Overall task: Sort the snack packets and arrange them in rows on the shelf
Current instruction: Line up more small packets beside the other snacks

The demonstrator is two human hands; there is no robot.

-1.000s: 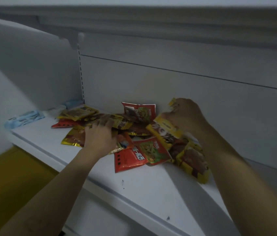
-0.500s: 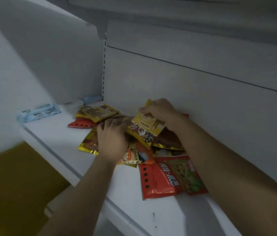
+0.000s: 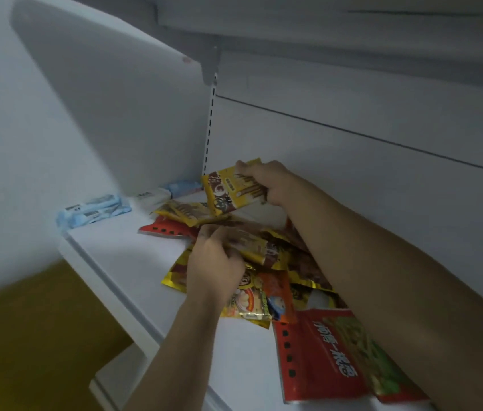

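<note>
A loose pile of snack packets lies on the white shelf (image 3: 133, 262). My right hand (image 3: 269, 180) grips a yellow and brown packet (image 3: 228, 192), held up near the back wall at the pile's far end. My left hand (image 3: 213, 262) has its fingers curled round a gold and brown packet (image 3: 261, 247) in the middle of the pile. A similar yellow packet (image 3: 184, 212) and a red packet (image 3: 164, 228) lie behind it. A large red packet (image 3: 320, 360) and a red and green one (image 3: 382, 369) lie nearest me, partly under my right forearm.
Pale blue and white packs (image 3: 95, 209) lie along the shelf's far left end by the side panel (image 3: 109, 108). Another shelf (image 3: 338, 34) hangs overhead. The back wall (image 3: 352, 185) is close behind the pile. A yellow floor (image 3: 35, 336) shows below left.
My right hand has carried the yellow and brown packet left and up toward the back corner. My left hand has closed on a gold packet. The view has shifted right.
</note>
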